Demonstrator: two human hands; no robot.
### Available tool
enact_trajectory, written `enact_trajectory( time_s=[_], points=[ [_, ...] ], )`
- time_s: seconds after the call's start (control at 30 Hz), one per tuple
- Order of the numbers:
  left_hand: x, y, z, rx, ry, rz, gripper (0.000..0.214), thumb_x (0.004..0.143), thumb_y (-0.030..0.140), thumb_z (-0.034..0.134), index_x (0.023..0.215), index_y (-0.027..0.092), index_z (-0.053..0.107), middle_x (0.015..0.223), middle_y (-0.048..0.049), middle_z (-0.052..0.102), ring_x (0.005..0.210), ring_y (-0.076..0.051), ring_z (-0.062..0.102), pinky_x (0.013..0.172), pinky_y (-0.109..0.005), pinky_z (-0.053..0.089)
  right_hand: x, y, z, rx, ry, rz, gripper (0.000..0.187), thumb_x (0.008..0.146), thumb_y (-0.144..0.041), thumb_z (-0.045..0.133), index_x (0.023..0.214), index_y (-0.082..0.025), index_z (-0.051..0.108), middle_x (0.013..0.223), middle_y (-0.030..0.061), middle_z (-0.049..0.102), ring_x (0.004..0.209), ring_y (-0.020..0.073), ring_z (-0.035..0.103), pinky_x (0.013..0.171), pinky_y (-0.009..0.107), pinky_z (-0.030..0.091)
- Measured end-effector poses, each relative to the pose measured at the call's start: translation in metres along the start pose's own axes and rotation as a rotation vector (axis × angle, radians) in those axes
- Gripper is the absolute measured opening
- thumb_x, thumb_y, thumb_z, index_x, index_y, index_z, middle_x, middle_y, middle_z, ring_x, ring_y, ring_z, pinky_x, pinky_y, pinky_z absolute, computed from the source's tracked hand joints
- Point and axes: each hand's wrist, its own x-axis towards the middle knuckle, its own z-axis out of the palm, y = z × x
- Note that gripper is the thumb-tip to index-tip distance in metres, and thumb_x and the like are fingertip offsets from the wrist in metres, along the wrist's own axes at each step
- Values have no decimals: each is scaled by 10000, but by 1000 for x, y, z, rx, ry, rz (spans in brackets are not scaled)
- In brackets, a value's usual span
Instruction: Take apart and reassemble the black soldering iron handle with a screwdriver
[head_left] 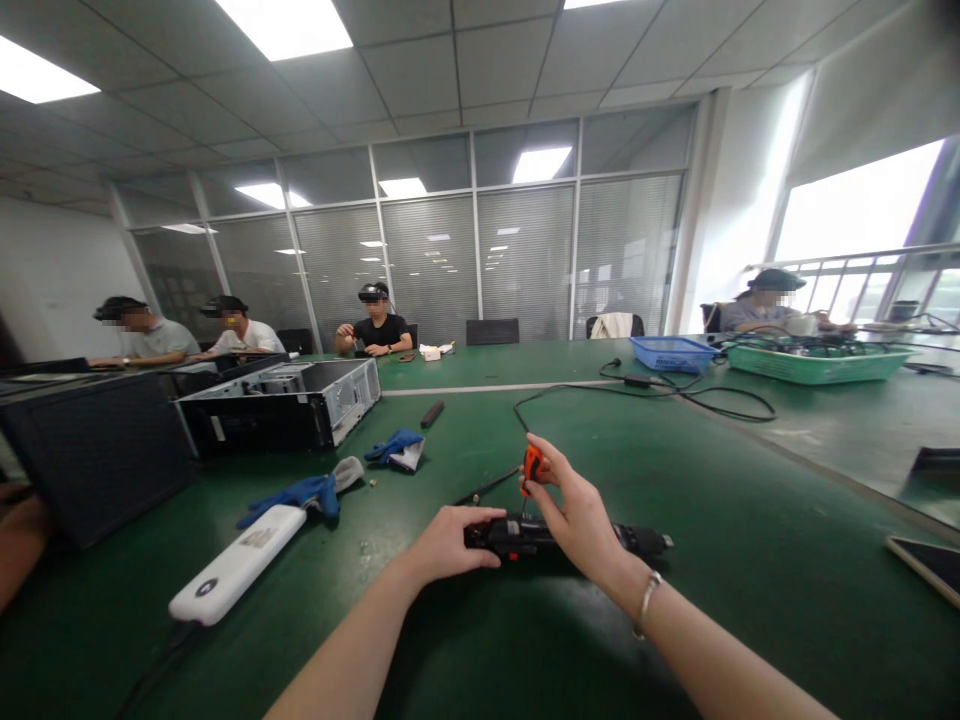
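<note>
My right hand (pixel 571 510) pinches the orange and black handle of a small screwdriver (pixel 532 466), held upright. Its thin shaft points down at a long black tool (pixel 547 535), which looks like a corded electric screwdriver with a red switch and a metal tip at the right end. Whether the shaft touches a screw cannot be made out. My left hand (pixel 454 540) grips the tool's left end between thumb and fingers, against the green table. A black cord (pixel 491 486) lies just behind the tool. Part of the tool's right half is hidden by my right hand.
Blue gloves (pixel 300 495), a white power bank-like device (pixel 240 565) and an open computer case (pixel 281 405) lie to the left. Farther right are a cable (pixel 637 382), a blue basket (pixel 673 355) and a green basket (pixel 817 366). Several people sit around the tables.
</note>
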Motion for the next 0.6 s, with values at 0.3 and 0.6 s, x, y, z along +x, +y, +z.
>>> enact_trajectory(
  time_s=[0.3,0.6],
  points=[
    [0,-3,-3,-161,-44,-32,556,718,217,756,1260,221,633,1118,-37,718,1023,-243,656,949,-328,463,1,1,-4,-83,47,-23,485,895,-243,530,1373,-253,448,1045,67,677,900,204,666,854,379,551],
    [3,-13,-2,-156,71,-120,336,617,286,840,880,120,711,853,-47,731,792,-194,673,761,-281,524,1,2,-1,-74,55,-17,535,880,-257,552,1399,-251,424,1110,79,650,934,208,656,873,401,549]
  ],
)
